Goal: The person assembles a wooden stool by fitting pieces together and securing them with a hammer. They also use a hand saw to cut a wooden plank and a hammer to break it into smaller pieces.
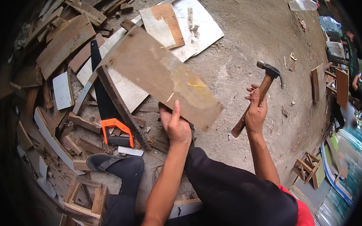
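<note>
My left hand [176,127] grips the lower edge of a long wooden board [155,73], its thumb lying on the upper face. The board is tilted across the middle of the view, worn brown with a yellowish smear near its right end. In my right hand [257,113] is a claw hammer [264,85], held by its wooden handle with the metal head up, apart from the board. My right index finger is partly lifted off the handle. Left of the board, a handsaw [116,132] with an orange and black handle lies among the scraps beside a narrow dark plank [122,105].
Scrap wood [65,45] is heaped along the left. White panels [197,27] lie on the ground beyond the board. Small wooden frames stand at lower left [85,198] and lower right [308,168]. A plastic bottle [303,5] lies at far right, with another person [354,81] near the right rim.
</note>
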### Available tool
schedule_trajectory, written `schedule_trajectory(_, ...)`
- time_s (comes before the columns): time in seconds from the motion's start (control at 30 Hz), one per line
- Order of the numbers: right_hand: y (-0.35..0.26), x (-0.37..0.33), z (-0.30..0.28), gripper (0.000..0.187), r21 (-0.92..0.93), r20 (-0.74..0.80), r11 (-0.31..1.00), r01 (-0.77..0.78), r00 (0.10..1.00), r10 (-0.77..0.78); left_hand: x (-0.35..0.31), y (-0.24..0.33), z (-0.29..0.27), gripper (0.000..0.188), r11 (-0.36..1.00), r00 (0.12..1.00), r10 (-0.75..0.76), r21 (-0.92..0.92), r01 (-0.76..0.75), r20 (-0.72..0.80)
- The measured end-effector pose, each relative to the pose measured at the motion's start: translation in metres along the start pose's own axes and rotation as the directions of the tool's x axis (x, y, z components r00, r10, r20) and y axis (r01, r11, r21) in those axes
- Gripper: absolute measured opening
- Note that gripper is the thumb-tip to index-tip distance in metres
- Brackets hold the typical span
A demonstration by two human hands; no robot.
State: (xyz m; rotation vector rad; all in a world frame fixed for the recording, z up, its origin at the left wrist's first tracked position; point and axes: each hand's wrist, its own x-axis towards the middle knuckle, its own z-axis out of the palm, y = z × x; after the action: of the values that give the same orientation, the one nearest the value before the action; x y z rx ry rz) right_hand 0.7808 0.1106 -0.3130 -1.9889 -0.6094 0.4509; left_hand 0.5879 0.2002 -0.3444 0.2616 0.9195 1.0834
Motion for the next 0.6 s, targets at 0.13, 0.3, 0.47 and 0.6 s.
schedule_trajectory(0.13,-0.025,-0.008,0.026,0.03,0.069,0.162,0.989,0.133,0.976,-0.143,0.023,0.028,-0.046,0.052,0.986,0.961,0.123,-0.079,-0.146,-0.246)
schedule_trajectory(0.3,-0.032,-0.038,0.054,0.021,0.07,0.389,0.99,0.122,0.91,-0.14,0.043,0.036,-0.073,0.045,0.98,0.91,0.069,-0.142,-0.138,-0.409)
schedule_trajectory(0.47,-0.025,-0.055,0.063,0.02,-0.068,0.588,0.998,0.017,0.809,0.026,0.057,0.024,-0.056,0.039,0.989,0.92,0.064,-0.099,-0.111,-0.387)
schedule_trajectory(0.6,-0.015,-0.059,0.082,0.027,-0.133,0.574,0.99,-0.053,0.81,0.121,0.054,0.03,-0.061,0.041,0.962,0.92,-0.233,0.061,0.265,-0.316)
